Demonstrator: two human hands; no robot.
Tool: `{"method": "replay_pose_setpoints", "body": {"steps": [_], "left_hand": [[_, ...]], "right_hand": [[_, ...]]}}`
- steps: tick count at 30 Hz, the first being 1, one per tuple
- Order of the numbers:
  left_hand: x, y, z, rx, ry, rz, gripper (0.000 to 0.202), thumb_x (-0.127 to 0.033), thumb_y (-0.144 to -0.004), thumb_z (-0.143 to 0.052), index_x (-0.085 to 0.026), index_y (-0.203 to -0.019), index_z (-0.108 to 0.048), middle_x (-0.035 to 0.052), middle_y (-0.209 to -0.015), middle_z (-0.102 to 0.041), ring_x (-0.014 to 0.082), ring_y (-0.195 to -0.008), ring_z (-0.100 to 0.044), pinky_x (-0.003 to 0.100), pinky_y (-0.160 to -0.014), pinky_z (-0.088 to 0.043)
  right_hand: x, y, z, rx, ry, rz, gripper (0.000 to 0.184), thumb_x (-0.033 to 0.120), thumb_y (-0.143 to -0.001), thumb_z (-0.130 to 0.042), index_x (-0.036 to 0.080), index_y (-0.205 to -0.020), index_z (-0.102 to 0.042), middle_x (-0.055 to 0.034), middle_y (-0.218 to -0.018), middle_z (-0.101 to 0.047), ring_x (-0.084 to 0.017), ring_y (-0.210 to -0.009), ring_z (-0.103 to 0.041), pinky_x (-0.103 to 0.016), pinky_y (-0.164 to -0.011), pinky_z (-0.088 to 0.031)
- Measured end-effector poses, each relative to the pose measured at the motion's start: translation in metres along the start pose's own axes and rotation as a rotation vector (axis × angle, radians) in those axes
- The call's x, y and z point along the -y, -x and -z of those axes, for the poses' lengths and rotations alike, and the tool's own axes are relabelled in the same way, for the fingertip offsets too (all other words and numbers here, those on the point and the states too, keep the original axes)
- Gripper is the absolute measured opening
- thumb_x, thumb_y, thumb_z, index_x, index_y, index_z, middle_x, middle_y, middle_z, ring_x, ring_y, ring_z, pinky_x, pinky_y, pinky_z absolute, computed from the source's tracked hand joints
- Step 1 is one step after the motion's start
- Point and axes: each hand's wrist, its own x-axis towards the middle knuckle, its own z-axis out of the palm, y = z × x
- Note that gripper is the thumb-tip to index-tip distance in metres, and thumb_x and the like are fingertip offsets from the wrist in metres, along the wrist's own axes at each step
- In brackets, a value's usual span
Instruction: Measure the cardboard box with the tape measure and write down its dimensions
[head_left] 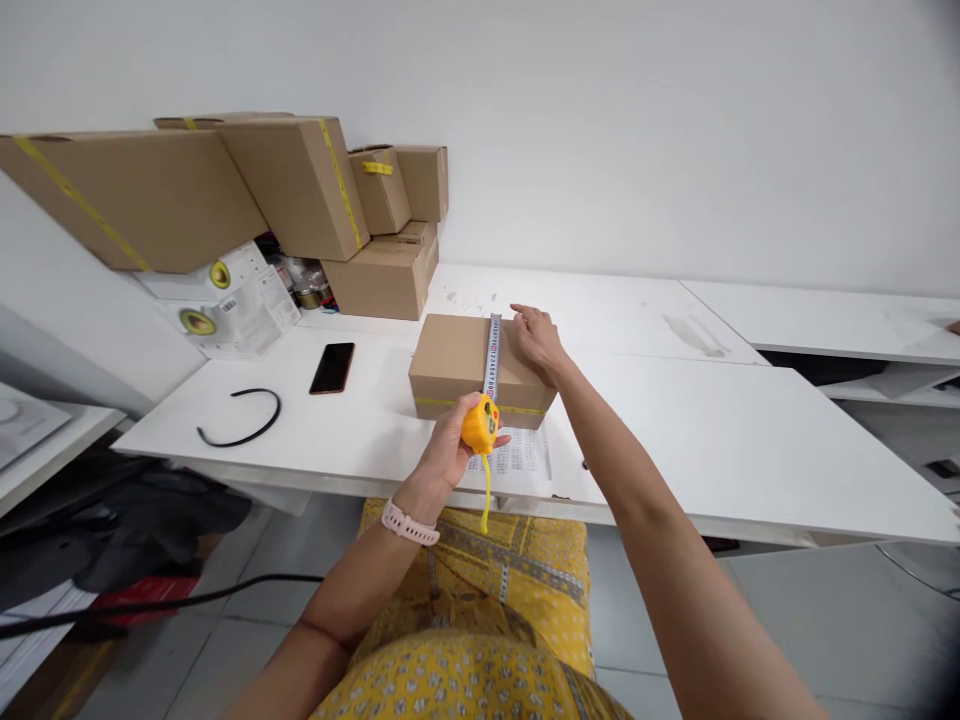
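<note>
A closed brown cardboard box with a yellow strip round its side lies on the white table in front of me. My left hand grips a yellow tape measure at the box's near edge, and a yellow wrist cord dangles from it. The silver blade runs out across the box top to the far edge. On the far right part of the box rests my right hand, its index finger stretched out near the blade's end; the other fingers are partly hidden. A printed sheet sticks out from under the box.
Several cardboard boxes are stacked at the back left, above white cartons with avocado pictures. A phone and a black headband lie on the white table to the left. A wall stands behind.
</note>
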Motion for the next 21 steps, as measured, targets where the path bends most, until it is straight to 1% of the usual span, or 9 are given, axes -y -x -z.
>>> {"method": "replay_pose_setpoints", "body": {"steps": [2, 3, 5, 7, 10, 15, 18, 21], "left_hand": [[-0.001, -0.001, -0.003, 0.017, 0.001, -0.007, 0.036, -0.041, -0.068, -0.084, -0.018, -0.089, -0.067, 0.0044, -0.084, -0.067, 0.0169, -0.075, -0.067, 0.038, -0.073, -0.065], [-0.001, -0.001, -0.004, 0.020, 0.000, -0.007, 0.037, -0.042, -0.067, -0.085, -0.018, -0.089, -0.067, 0.0044, -0.083, -0.067, 0.0168, -0.074, -0.067, 0.038, -0.072, -0.064], [-0.002, -0.001, -0.007, 0.023, -0.004, -0.011, 0.038, -0.042, -0.067, -0.085, -0.017, -0.089, -0.067, 0.0041, -0.082, -0.066, 0.0169, -0.073, -0.066, 0.039, -0.071, -0.064], [0.000, 0.001, -0.008, 0.022, -0.008, -0.022, 0.040, -0.043, -0.066, -0.086, -0.017, -0.088, -0.067, 0.0041, -0.082, -0.066, 0.0173, -0.074, -0.066, 0.040, -0.071, -0.064], [0.011, 0.005, -0.009, 0.017, -0.011, -0.049, 0.042, -0.045, -0.064, -0.087, -0.018, -0.088, -0.066, 0.0041, -0.085, -0.067, 0.0180, -0.076, -0.068, 0.040, -0.073, -0.063], [0.029, 0.013, -0.010, 0.027, -0.017, -0.059, 0.043, -0.048, -0.064, -0.088, -0.020, -0.089, -0.066, 0.0046, -0.092, -0.068, 0.0194, -0.082, -0.071, 0.041, -0.078, -0.063], [0.031, 0.014, -0.010, 0.030, -0.020, -0.042, 0.042, -0.047, -0.065, -0.087, -0.021, -0.090, -0.066, 0.0051, -0.096, -0.068, 0.0193, -0.082, -0.071, 0.041, -0.077, -0.063], [0.028, 0.012, -0.012, 0.030, -0.027, -0.035, 0.041, -0.047, -0.066, -0.086, -0.021, -0.091, -0.067, 0.0057, -0.097, -0.069, 0.0195, -0.082, -0.070, 0.040, -0.075, -0.063]], "right_hand": [[-0.002, -0.017, -0.008, 0.065, 0.018, -0.028, 0.056, 0.040, -0.103, -0.023, 0.024, -0.149, -0.050, -0.0064, -0.157, -0.049, -0.033, -0.144, -0.038, -0.059, -0.116, -0.031], [-0.002, -0.023, -0.012, 0.094, 0.044, -0.035, 0.056, 0.041, -0.103, -0.023, 0.025, -0.149, -0.050, -0.0060, -0.158, -0.049, -0.033, -0.145, -0.038, -0.059, -0.117, -0.030], [-0.003, -0.028, -0.018, 0.143, 0.113, -0.035, 0.055, 0.043, -0.104, -0.022, 0.027, -0.146, -0.054, -0.0059, -0.155, -0.053, -0.033, -0.142, -0.043, -0.058, -0.117, -0.029], [-0.004, -0.027, -0.022, 0.166, 0.177, -0.023, 0.056, 0.045, -0.104, -0.021, 0.028, -0.142, -0.059, -0.0064, -0.150, -0.058, -0.033, -0.136, -0.048, -0.057, -0.116, -0.028], [-0.004, -0.024, -0.024, 0.156, 0.218, -0.019, 0.055, 0.046, -0.104, -0.023, 0.029, -0.142, -0.060, -0.0088, -0.146, -0.061, -0.033, -0.131, -0.052, -0.056, -0.114, -0.030], [-0.003, -0.021, -0.024, 0.138, 0.235, -0.026, 0.053, 0.043, -0.103, -0.027, 0.029, -0.143, -0.059, -0.0099, -0.142, -0.063, -0.033, -0.129, -0.053, -0.053, -0.113, -0.031], [-0.004, -0.020, -0.025, 0.140, 0.240, -0.024, 0.054, 0.044, -0.104, -0.025, 0.030, -0.142, -0.059, -0.0093, -0.140, -0.064, -0.032, -0.129, -0.052, -0.052, -0.114, -0.031], [-0.002, -0.020, -0.027, 0.142, 0.236, -0.024, 0.054, 0.046, -0.104, -0.025, 0.029, -0.142, -0.060, -0.0101, -0.138, -0.065, -0.033, -0.130, -0.052, -0.053, -0.114, -0.030]]}}
